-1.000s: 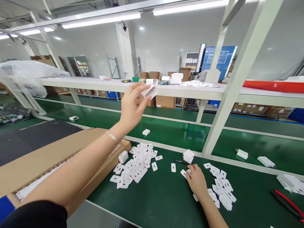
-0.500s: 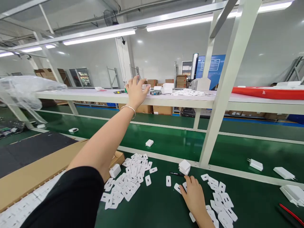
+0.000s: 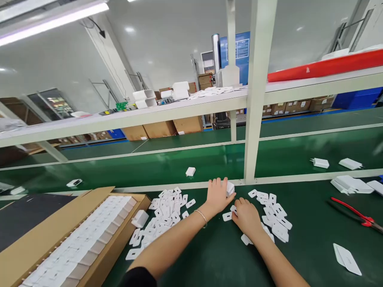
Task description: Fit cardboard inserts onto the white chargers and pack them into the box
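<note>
My left hand (image 3: 218, 196), a bracelet at its wrist, reaches to a white block (image 3: 230, 189) near the foot of the post; its thumb and fingers are around the near side. Just to the right, my right hand (image 3: 247, 216) is low over the table, fingers curled, with a small white slotted plate (image 3: 233, 209) at its thumb and fingertips. Another slotted plate (image 3: 227, 216) lies beside the thumb. Loose plates form a pile (image 3: 167, 211) left of my hands and a second pile (image 3: 278, 223) to the right.
An open carton (image 3: 110, 247) of white blocks stands at the left, a single block (image 3: 140, 219) beside it. Red-handled pliers (image 3: 366, 221) and white adapters (image 3: 351, 185) lie at the right. A pale post (image 3: 253, 99) rises behind my hands, supporting a raised shelf (image 3: 179, 109).
My left hand has come down from the raised shelf to the white block. White box-like parts now stand on the shelf where it was. The view has turned right and tilted down.
</note>
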Available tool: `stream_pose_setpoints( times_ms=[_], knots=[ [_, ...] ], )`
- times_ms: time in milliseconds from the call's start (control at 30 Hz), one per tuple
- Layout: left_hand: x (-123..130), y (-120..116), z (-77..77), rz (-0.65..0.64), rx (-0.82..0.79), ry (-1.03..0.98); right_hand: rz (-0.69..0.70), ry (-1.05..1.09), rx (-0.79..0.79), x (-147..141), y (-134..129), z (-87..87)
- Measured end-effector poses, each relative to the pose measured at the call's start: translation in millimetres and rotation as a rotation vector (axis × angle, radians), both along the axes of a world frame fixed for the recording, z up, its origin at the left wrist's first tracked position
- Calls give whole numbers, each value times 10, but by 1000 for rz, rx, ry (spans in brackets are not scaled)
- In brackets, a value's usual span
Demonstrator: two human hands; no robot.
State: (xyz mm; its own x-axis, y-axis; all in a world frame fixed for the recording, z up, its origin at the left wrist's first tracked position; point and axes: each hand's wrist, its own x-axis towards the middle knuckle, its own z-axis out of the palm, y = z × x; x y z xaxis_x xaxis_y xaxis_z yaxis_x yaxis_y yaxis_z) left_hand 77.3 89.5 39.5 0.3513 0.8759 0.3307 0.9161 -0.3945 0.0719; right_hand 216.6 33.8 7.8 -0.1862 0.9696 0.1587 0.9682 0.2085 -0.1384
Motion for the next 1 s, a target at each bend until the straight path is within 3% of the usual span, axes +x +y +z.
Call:
stream_pose_setpoints(
  times_ms=[100,233,333,433,500,567,767,1000],
  knots=[
    [132,103,-125,-2,-41,-73,-5,-6,-7,1,0,32],
    [-29,99,-46,-34,-29,-222,7,20,-20,-33,-11,66],
    [-246,-99,-10,-142,-179,-737,2,72,-22,-60,-14,69],
    [-453,-392,-11,-304,-525,-1292,20,219,15,-66,-7,50],
    [-567,-577,-33,-347,-699,-1499,52,368,62,-65,-8,36],
    [-655,-714,-81,-376,-775,-1622,88,520,106,-70,-23,35],
    [-790,-794,-322,-441,-588,-1617,236,841,179,-118,-119,101],
    [-899,-744,-437,-447,-477,-1445,302,1257,50,-190,-182,128]
  ],
)
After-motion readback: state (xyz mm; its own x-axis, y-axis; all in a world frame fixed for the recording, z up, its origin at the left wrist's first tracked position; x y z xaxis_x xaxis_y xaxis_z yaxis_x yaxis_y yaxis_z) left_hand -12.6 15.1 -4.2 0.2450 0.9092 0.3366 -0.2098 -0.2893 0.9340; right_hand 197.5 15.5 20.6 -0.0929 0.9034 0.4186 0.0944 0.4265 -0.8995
